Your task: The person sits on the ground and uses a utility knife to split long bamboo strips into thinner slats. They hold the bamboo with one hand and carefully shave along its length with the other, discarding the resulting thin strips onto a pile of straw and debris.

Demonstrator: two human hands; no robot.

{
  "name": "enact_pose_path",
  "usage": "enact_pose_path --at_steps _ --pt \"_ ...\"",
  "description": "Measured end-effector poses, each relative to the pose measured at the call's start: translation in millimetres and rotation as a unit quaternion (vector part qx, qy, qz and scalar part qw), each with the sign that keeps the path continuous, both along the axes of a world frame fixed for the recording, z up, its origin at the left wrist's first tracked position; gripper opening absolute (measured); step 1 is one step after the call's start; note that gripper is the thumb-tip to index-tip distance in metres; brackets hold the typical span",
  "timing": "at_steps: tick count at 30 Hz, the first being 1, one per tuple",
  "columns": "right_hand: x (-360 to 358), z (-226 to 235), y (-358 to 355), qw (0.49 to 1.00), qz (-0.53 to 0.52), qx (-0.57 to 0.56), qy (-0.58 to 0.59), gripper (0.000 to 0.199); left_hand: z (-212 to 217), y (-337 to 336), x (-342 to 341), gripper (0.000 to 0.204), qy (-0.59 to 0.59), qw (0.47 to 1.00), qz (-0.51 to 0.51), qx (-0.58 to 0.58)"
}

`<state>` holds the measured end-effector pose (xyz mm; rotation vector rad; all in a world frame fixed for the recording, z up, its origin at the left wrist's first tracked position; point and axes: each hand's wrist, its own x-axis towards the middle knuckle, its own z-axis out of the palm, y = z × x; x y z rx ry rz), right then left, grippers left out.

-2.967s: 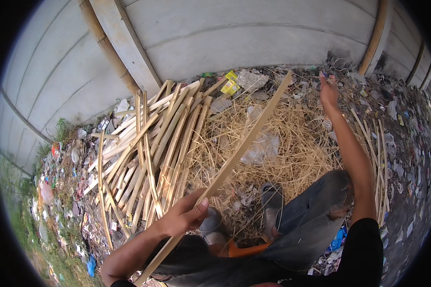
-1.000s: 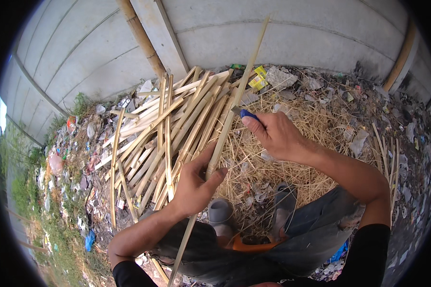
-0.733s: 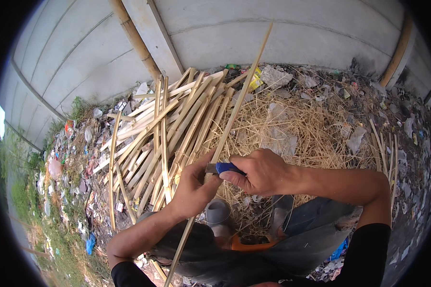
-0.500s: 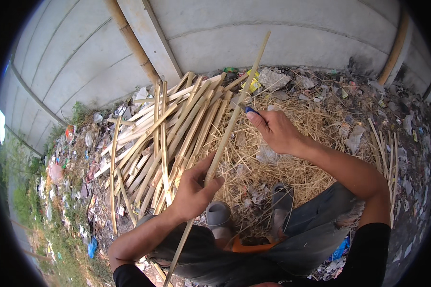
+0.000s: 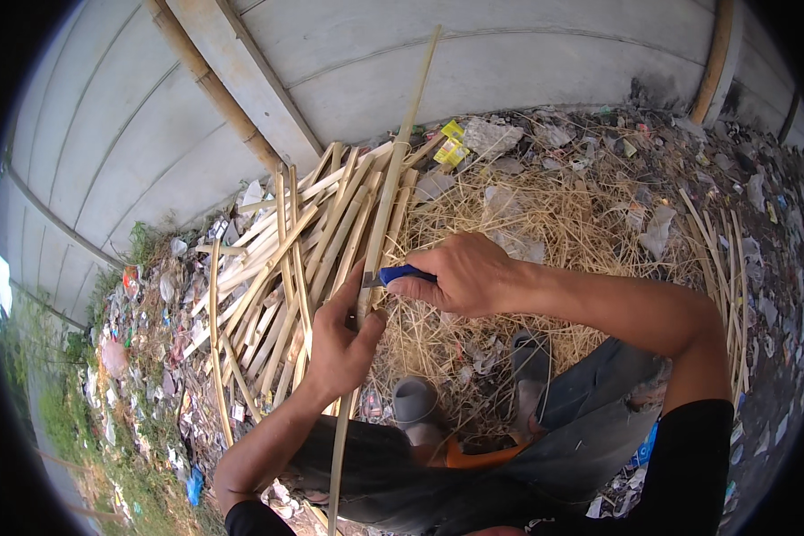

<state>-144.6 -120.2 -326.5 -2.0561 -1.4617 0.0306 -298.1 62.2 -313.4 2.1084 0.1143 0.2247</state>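
Note:
My left hand [image 5: 341,346] is closed around a long, pale bamboo strip [image 5: 404,143], which runs from my lap up toward the wall. In my right hand [image 5: 463,275] is a knife with a blue handle [image 5: 404,274]; its short blade lies against the strip, just above my left fingers. Beyond and to the left of my left hand, many split bamboo strips [image 5: 268,259] lie in a crossed heap. Thin straw-like shavings [image 5: 563,241] cover the ground under and past my right hand.
A grey panel wall [image 5: 491,62] closes off the far side, with a bamboo pole [image 5: 214,89] leaning on it. Several thin strips [image 5: 724,277] lie at the right. Scattered litter [image 5: 152,357] spreads at the left. My feet in grey shoes [image 5: 415,402] rest among the shavings.
My right hand has drawn the knife down the strip toward me, close to my left hand. The strip has swung more upright, its far tip shifting left.

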Motion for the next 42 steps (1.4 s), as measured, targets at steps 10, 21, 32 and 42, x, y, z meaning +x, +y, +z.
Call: enact_pose_path --at_steps 10,21,32,42 --pt "180 -14 -87 0.905 -0.421 0.05 0.039 0.079 -2 -11 -44 0.072 0.129 0.982 -0.113 -0.082" --pt "211 -56 -188 0.726 -0.515 0.297 0.347 0.064 -12 13 -46 0.047 0.251 0.918 -0.215 -0.217" --pt "49 12 -41 0.981 -0.12 0.115 0.1 0.064 -9 -7 2 0.032 0.149 0.94 -0.124 -0.281" --pt "-15 1 -8 0.997 0.017 -0.023 0.074 0.057 -6 -7 13 0.027 0.084 0.972 -0.019 -0.218"
